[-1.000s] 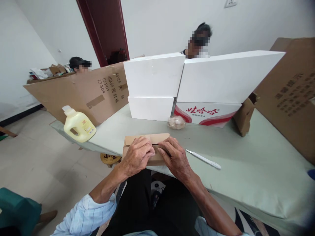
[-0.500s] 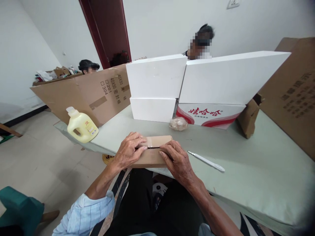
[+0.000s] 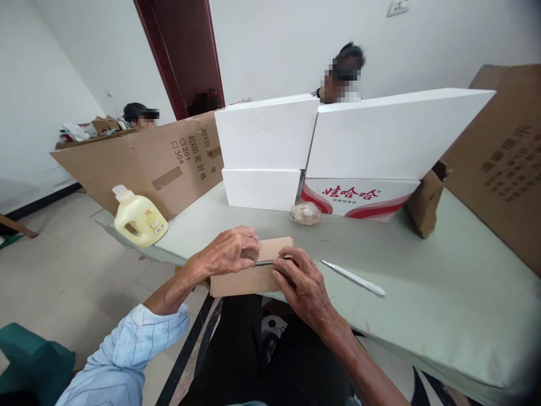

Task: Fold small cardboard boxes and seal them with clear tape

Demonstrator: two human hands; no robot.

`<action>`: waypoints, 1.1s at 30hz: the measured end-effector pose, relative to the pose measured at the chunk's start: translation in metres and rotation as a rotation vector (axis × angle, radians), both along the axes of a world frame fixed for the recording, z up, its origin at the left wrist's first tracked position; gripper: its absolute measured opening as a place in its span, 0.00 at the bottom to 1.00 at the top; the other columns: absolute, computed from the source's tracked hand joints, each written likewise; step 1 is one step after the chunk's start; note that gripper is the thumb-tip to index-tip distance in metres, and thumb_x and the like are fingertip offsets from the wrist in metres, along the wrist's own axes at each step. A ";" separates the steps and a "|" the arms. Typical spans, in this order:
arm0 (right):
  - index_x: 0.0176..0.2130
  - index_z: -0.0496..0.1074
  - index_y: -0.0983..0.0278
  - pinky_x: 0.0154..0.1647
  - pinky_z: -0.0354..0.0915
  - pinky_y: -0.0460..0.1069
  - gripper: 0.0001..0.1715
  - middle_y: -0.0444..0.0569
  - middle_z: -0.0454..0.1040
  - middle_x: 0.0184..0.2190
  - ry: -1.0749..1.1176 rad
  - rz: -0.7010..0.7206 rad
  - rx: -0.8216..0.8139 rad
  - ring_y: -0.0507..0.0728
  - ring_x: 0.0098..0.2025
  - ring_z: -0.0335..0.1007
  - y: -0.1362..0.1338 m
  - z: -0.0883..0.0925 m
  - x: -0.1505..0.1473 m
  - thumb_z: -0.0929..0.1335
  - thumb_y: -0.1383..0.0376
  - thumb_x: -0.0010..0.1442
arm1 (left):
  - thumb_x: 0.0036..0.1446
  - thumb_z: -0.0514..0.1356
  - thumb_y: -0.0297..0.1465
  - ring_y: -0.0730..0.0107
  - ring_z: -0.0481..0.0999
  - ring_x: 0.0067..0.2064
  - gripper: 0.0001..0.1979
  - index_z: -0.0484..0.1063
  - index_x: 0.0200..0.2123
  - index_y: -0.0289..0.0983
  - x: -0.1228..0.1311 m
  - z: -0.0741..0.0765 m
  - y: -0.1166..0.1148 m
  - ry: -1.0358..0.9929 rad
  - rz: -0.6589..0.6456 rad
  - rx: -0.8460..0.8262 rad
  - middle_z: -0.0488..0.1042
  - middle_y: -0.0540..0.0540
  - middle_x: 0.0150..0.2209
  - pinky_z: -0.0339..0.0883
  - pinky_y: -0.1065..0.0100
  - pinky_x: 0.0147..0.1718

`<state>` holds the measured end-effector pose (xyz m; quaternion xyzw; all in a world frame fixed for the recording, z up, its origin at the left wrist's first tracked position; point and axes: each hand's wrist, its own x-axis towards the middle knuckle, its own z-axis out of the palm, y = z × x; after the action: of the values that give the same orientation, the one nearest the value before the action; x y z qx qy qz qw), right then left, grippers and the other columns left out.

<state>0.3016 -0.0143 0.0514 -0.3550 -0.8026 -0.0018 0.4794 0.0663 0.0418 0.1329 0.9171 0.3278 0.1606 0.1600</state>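
Note:
A small brown cardboard box (image 3: 245,282) lies at the table's near edge, its top flaps parted along a narrow dark gap. My left hand (image 3: 232,250) bends over the left part, fingers curled down at the flap edge. Opposite it, my right hand (image 3: 302,279) grips the right part, thumb on the near flap and fingers at the gap. What lies inside the box is hidden. To the right of my right hand rests a white-handled scalpel (image 3: 354,277). Beyond the box sits a crumpled ball of clear tape (image 3: 306,213).
White boxes (image 3: 266,135) and a red-and-white printed carton (image 3: 359,197) form a wall across the table. A yellow jug (image 3: 139,217) stands at the left beside a large cardboard panel (image 3: 169,163). Another cardboard panel (image 3: 502,152) rises at the right. Two people are behind the boxes.
The gap between the flaps has widened slightly. My left hand has shifted right and curled its fingers more. The box's near left corner now shows.

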 end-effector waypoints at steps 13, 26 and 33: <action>0.49 0.72 0.61 0.52 0.69 0.57 0.08 0.54 0.80 0.49 -0.066 -0.018 0.064 0.60 0.50 0.77 0.005 -0.005 0.000 0.67 0.72 0.73 | 0.63 0.60 0.22 0.62 0.76 0.41 0.12 0.77 0.29 0.40 0.016 -0.013 -0.009 -0.018 0.099 0.105 0.77 0.47 0.34 0.69 0.63 0.44; 0.50 0.71 0.61 0.51 0.68 0.57 0.09 0.54 0.81 0.48 -0.085 -0.002 0.057 0.61 0.50 0.77 0.000 -0.009 0.001 0.66 0.72 0.73 | 0.67 0.58 0.24 0.62 0.72 0.42 0.08 0.69 0.34 0.39 0.009 -0.012 -0.003 -0.104 0.085 0.046 0.74 0.46 0.38 0.67 0.62 0.44; 0.51 0.71 0.60 0.50 0.70 0.57 0.10 0.54 0.80 0.49 -0.052 0.004 0.067 0.61 0.50 0.77 0.001 -0.010 -0.001 0.67 0.72 0.73 | 0.65 0.66 0.29 0.62 0.78 0.48 0.01 0.77 0.39 0.39 -0.005 -0.011 -0.002 -0.150 0.080 -0.086 0.78 0.45 0.48 0.71 0.64 0.45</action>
<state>0.3010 -0.0136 0.0415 -0.3371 -0.8148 -0.0370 0.4702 0.0615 0.0396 0.1221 0.8810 0.3578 0.2210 0.2169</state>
